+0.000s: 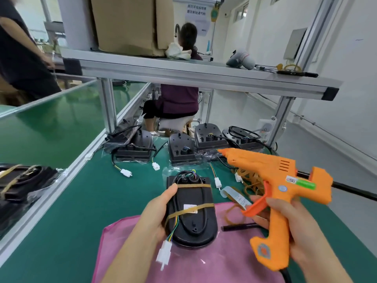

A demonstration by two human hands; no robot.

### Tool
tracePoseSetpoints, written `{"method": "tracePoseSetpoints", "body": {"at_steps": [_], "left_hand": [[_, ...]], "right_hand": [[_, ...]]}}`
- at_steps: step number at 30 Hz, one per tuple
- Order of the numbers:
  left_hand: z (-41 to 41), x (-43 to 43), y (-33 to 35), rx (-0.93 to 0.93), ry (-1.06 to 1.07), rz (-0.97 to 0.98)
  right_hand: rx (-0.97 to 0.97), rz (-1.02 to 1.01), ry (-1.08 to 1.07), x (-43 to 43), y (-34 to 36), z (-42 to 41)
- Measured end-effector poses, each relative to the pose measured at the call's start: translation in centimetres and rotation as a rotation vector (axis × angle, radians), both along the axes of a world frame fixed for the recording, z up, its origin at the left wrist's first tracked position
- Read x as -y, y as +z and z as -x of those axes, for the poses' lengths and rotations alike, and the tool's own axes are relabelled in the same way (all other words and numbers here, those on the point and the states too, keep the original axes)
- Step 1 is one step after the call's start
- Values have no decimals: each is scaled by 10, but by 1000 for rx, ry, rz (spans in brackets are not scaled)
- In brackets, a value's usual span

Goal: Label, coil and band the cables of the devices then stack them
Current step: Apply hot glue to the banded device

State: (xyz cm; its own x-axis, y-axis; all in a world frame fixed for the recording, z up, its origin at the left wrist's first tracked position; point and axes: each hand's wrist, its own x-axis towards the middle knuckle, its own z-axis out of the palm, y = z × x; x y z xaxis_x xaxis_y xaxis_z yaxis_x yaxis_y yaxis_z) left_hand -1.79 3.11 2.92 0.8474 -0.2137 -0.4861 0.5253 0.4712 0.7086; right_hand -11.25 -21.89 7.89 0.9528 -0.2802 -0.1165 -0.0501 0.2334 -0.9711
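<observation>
A green matted workbench (91,201) fills the lower view, with a long aluminium-framed shelf (183,70) across its far side carrying a large brown cardboard box (126,23). A translucent pink plastic sheet (214,262) lies on the near edge of the mat.

The right hand (295,225) is wrapped around the grip of a bright orange hot-glue gun (275,180), held above the bench with its nozzle pointing left and away.

The left hand (155,213) grips the left edge of a black oval-backed plastic device (195,213), thumb on top, over the pink sheet. Its black cable is coiled flat on the back under two tan rubber bands (191,209), with a small white label beneath the nearer band. Its coloured wires hang off the near end, ending in a white plastic connector (165,250).

Further back, four similar black devices (181,150) sit in a row under the shelf, cables loose. A heap of loose tan rubber bands (251,180) lies beneath the gun, a curled white label strip (234,195) beside it, and a black marker pen (238,226) just right of the held device.
</observation>
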Motion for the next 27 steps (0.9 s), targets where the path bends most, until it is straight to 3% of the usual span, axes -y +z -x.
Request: {"method": "tracePoseSetpoints", "body": {"at_steps": [3, 10, 27], "left_hand": [[-4, -2, -3, 17, 10, -28], [-11, -2, -7, 54, -6, -64], [-11, 4, -8, 56, 28, -65]], "right_hand": [[27, 107, -24, -16, 1, -1], [-116, 379, -67, -22, 2, 8], [-86, 401, -65, -30, -8, 21]]}}
